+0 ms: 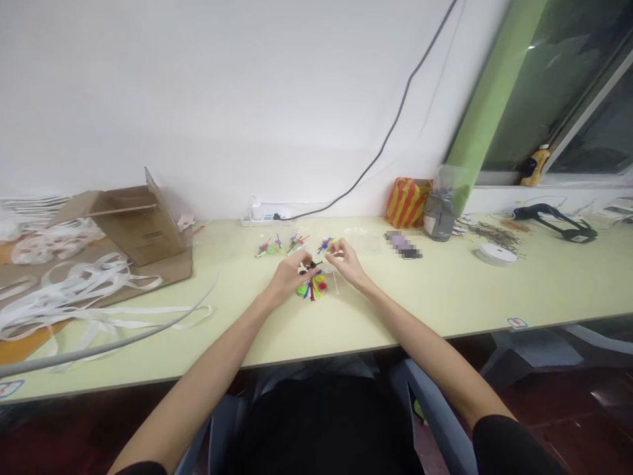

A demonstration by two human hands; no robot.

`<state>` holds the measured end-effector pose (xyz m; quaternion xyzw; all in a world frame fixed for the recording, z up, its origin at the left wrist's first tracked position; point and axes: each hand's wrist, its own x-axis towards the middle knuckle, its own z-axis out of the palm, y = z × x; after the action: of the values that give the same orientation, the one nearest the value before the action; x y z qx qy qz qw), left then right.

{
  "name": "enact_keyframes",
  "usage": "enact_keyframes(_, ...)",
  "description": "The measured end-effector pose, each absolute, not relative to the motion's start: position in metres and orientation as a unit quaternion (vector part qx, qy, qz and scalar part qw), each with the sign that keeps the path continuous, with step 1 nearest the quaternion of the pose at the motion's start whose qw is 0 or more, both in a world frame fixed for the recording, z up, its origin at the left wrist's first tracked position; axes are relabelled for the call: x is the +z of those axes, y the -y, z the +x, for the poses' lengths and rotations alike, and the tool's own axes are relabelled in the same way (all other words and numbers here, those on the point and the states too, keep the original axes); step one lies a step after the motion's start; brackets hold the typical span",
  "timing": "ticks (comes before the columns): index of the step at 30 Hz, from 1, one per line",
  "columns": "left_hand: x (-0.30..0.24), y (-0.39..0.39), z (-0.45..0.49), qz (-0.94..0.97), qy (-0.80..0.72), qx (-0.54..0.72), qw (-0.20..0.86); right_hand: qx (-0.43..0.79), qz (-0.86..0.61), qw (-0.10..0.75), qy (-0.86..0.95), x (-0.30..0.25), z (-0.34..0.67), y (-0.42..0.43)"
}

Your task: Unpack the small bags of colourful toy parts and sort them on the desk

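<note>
My left hand (288, 274) pinches a small black plastic piece (313, 265) with a thin stem, just above the table. My right hand (347, 262) is close by on the right, its fingers curled together; whatever they hold, if anything, is too small to make out. Under my hands lies a cluster of coloured plastic pieces: a green disc (302, 290), a yellow disc (319, 279), a red disc (323, 287) and several thin coloured sticks (312, 290). A white stick with a round end (336, 282) lies to their right.
Behind my hands are small groups of coloured pieces (270, 246). On the left stand a cardboard box (136, 227) and heaped white straps (74, 290). A power strip (262, 220), striped bag (406, 203), grey bag (439, 214) and white roll (496, 254) also occupy the table (435, 297).
</note>
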<state>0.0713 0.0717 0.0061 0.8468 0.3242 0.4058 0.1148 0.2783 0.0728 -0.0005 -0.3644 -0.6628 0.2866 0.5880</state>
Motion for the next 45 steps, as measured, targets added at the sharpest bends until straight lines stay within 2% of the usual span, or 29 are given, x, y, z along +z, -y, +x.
enact_keyframes(5, 0.005, -0.073, 0.071, 0.848, -0.331, 0.399, 0.111, 0.295, -0.372, 0.621, 0.624, -0.001, 0.283, -0.074)
enact_keyframes(20, 0.006, -0.072, 0.071, 0.848, -0.328, 0.4, 0.111, 0.428, -0.383, 0.673, 0.466, 0.002, 0.289, -0.077)
enact_keyframes(30, 0.006, -0.072, 0.071, 0.849, -0.332, 0.395, 0.116, 0.4, -0.354, 0.689, 0.49, 0.003, 0.285, -0.074)
enact_keyframes(34, 0.007, -0.071, 0.071, 0.847, -0.333, 0.396, 0.118, 0.402, -0.34, 0.655, 0.542, 0.002, 0.289, -0.075)
enact_keyframes(40, 0.006, -0.072, 0.072, 0.845, -0.332, 0.403, 0.12, 0.417, -0.4, 0.618, 0.533, 0.002, 0.295, -0.08)
enact_keyframes(45, 0.004, -0.073, 0.071, 0.846, -0.334, 0.399, 0.121, 0.398, -0.532, 0.633, 0.398, -0.003, 0.298, -0.078)
